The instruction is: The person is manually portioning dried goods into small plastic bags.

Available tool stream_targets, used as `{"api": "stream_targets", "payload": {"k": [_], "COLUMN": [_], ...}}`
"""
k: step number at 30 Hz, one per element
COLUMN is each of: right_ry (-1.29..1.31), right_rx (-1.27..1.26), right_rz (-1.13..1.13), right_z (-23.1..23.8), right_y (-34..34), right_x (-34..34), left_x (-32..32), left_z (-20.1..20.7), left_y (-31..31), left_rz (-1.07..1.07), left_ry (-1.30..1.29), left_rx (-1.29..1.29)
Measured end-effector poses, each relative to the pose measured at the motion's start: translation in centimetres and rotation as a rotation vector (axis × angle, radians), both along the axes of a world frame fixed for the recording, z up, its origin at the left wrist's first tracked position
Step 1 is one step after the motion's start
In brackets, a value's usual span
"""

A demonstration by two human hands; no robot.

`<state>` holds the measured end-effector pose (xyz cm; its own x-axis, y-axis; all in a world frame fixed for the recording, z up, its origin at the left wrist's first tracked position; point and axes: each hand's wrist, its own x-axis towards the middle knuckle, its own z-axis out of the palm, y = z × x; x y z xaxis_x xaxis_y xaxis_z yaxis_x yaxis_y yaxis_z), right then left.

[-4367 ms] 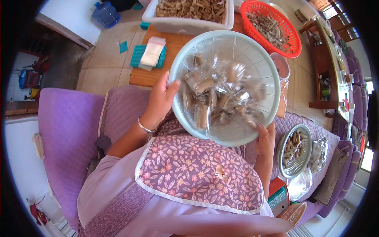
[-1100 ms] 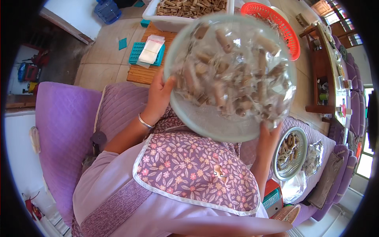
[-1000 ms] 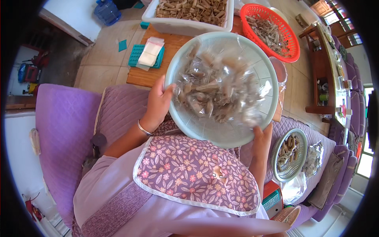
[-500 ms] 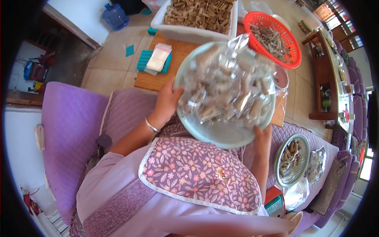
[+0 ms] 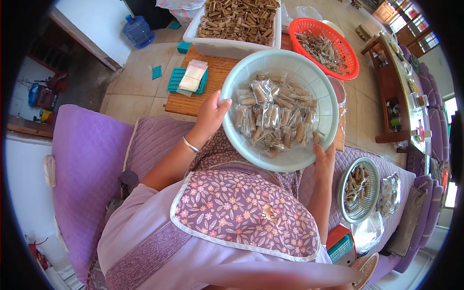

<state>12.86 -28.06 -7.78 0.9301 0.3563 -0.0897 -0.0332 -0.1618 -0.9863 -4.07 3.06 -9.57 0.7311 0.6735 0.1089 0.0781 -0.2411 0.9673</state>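
Note:
Between my two hands I hold a round pale-green plastic basket [image 5: 251, 153] over my lap and the table edge. Inside it lie several small clear packets [image 5: 270, 116], each with brown, dried, stick-like pieces. My left hand [image 5: 212, 115] grips the rim on the left, thumb over the edge. At the lower right, my right hand [image 5: 324, 162] grips the rim, its fingers mostly hidden beneath the basket.
Behind the basket, a white tub [image 5: 227, 47] of brown pieces and a red basket [image 5: 350, 58] stand at the wooden table [image 5: 222, 72]. White bags [image 5: 193, 77] lie on a teal tray [image 5: 175, 86]. A smaller green basket [image 5: 344, 205] rests on the purple seat at right.
The packets were blurred, tossed up in the basket; now they lie settled in its middle. The basket has shifted slightly to the right and levelled, with both hands still on its rim.

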Motion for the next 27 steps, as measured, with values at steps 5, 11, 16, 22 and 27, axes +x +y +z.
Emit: {"api": "stream_targets", "payload": {"k": [5,11,16,22,27], "right_ry": [0.154,0.098,0.089,0.081,0.096], "right_rx": [0.032,0.126,0.038,0.011,-0.11], "right_rz": [-0.042,-0.304,-0.205,-0.18,-0.11], "right_z": [0.3,-2.6,-6.5,-7.0,-8.7], "right_y": [-0.9,-3.7,-4.8,-3.3,-4.1], "right_x": [0.6,0.8,0.1,-1.2,-1.6], "left_x": [-1.0,-3.0,-2.0,-0.7,0.7], "left_z": [-0.9,0.4,0.3,0.4,-1.1], "left_y": [1.5,5.0,11.0,14.4,15.1], "left_rz": [0.121,0.299,0.359,0.32,0.252], "left_ry": [0.044,-0.18,0.008,0.423,0.496], "left_rx": [0.21,-0.319,0.069,0.715,0.817]}}
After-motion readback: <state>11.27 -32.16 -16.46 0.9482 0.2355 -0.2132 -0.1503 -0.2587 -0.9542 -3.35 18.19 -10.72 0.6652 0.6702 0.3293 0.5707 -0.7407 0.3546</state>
